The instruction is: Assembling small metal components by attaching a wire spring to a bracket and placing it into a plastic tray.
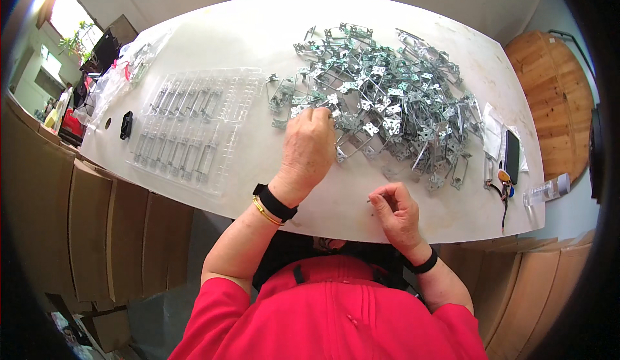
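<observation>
A large heap of silvery metal brackets with wire rods (pixel 394 92) covers the table's middle and right. At the heap's left edge, my left hand (pixel 309 147) reaches in with its fingers curled down. Bracket plates show right beside its fingertips; what the fingers hold is hidden. My right hand (pixel 398 214) is near the table's front edge, thumb and forefinger pinched. A small thin dark tip sticks out of that pinch, too small to name. To the left lies a clear plastic tray (pixel 242 111), with two rows of similar brackets in its slots.
On the white table (pixel 265 211) a small black object (pixel 126 125) lies left of the tray, near plastic bags (pixel 119 79). At the right are a black phone (pixel 512 148) on white paper, cutters (pixel 504 185) and a clear bottle (pixel 546 190). Cardboard boxes (pixel 129 231) stand below.
</observation>
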{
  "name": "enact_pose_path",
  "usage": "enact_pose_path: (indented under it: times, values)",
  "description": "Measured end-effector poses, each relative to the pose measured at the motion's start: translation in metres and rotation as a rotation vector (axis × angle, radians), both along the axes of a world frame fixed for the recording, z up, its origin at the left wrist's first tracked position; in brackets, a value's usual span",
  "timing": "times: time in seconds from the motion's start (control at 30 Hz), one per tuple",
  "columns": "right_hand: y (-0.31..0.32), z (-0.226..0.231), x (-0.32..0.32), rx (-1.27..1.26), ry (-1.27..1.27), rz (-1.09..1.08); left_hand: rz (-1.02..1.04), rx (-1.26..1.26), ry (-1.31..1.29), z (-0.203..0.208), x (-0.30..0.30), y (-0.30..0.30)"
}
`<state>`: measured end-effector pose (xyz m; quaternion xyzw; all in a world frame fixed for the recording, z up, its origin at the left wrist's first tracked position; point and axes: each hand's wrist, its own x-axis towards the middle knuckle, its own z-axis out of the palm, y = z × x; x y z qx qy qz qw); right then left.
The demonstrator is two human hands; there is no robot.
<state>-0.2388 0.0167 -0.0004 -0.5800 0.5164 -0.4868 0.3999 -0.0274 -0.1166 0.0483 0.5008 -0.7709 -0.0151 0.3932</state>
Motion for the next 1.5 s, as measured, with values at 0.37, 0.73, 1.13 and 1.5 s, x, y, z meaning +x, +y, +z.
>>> enact_pose_path:
  times: [0.37,0.73,1.13,1.5]
  values:
    - [0.000,-0.001,0.000,-0.007,-0.002,0.011,-0.012,-0.096,0.094,0.015,0.004,0.004]
    - [0.000,-0.004,-0.001,-0.008,-0.022,0.017,-0.358,0.276,0.102,0.015,-0.001,0.017]
    - [-0.001,-0.004,-0.001,-0.039,0.002,0.004,0.302,0.412,-0.163,0.017,0.082,-0.070]
    - [0.000,0.004,-0.001,0.011,0.010,0.009,0.243,0.542,-0.210,-0.025,0.085,-0.104]
